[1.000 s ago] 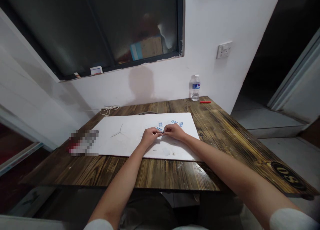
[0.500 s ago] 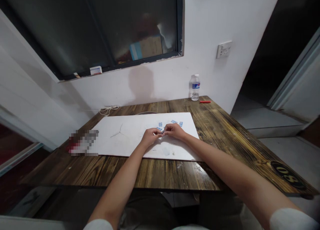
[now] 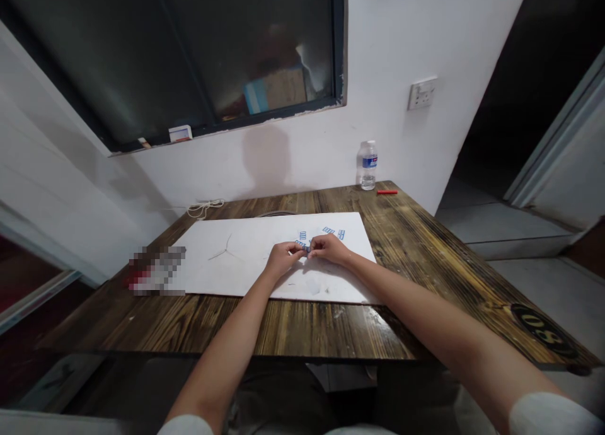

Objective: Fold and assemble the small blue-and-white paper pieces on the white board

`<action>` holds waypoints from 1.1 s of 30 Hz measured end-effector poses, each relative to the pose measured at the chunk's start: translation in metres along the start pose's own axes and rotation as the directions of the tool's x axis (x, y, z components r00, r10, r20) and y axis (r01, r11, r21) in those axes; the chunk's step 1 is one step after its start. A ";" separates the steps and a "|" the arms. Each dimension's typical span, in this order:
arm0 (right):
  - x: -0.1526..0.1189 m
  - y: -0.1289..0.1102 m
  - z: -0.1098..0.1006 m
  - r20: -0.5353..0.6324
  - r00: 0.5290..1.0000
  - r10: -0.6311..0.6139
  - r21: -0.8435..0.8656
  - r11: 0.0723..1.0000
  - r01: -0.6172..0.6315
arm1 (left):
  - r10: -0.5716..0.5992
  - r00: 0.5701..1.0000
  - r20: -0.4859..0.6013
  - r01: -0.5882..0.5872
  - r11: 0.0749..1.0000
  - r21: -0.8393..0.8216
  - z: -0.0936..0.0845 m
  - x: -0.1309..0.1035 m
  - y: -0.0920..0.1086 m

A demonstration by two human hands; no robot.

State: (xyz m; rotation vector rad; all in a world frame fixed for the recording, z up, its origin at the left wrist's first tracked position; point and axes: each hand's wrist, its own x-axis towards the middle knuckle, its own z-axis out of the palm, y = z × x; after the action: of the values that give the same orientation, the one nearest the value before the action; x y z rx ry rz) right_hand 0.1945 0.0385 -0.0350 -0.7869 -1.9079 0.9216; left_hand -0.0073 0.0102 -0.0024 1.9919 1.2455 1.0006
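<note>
Over the right half of a white board (image 3: 255, 277), my left hand (image 3: 282, 258) and my right hand (image 3: 329, 249) meet fingertip to fingertip. Both are closed in a pinch on one small dark-blue piece (image 3: 307, 249), which is mostly covered by the fingers. Just beyond them lie several small blue-and-white ladder-like pieces: an upright one (image 3: 303, 235) behind the left fingertips, a slanted one (image 3: 328, 230) behind the right hand, and another piece (image 3: 341, 234) to its right. What exactly the pieces are is too small to tell.
The board lies on a dark wooden table (image 3: 416, 265). Thin lines (image 3: 225, 251) mark its left part. At the back stand a water bottle (image 3: 368, 167) and a red pen-like stick (image 3: 387, 192). A coiled white cord (image 3: 204, 207) is at the back left, a blurred-out item (image 3: 161, 271) at the left.
My fingertips have shifted very slightly, and a little more of the dark-blue piece shows between them. The other pieces have stayed in place.
</note>
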 end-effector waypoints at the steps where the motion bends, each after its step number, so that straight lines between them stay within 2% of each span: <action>1: 0.000 0.000 0.000 -0.001 1.000 0.001 -0.005 1.000 -0.001 | 0.005 1.000 -0.003 -0.005 1.000 0.003 0.000 0.000 -0.001; 6: 0.001 0.001 -0.001 -0.030 0.999 0.016 -0.032 0.999 -0.017 | 0.009 0.999 -0.041 -0.008 1.000 0.022 -0.001 0.002 -0.004; 14: 0.003 -0.002 -0.012 -0.147 0.988 0.047 -0.066 0.996 -0.058 | -0.020 0.995 -0.093 0.025 0.998 0.051 -0.006 0.003 -0.003; 20: 0.006 0.002 -0.033 -0.256 0.961 0.105 -0.037 0.992 -0.118 | -0.043 0.987 -0.156 0.048 0.998 0.029 -0.008 0.004 -0.005; 27: 0.005 0.023 -0.062 -0.387 0.905 0.176 -0.096 0.969 -0.229 | -0.068 0.979 -0.192 0.068 0.998 -0.008 -0.008 0.004 -0.006; 33: -0.003 0.032 -0.083 -0.359 0.882 0.305 -0.227 0.888 -0.400 | -0.087 0.975 -0.205 0.083 0.996 -0.029 -0.009 0.005 -0.006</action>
State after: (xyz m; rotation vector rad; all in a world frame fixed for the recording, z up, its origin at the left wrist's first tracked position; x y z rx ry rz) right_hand 0.2743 0.0772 -0.0333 -1.4171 -1.6607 0.6735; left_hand -0.0161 0.0174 -0.0012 1.8393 1.4115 1.1964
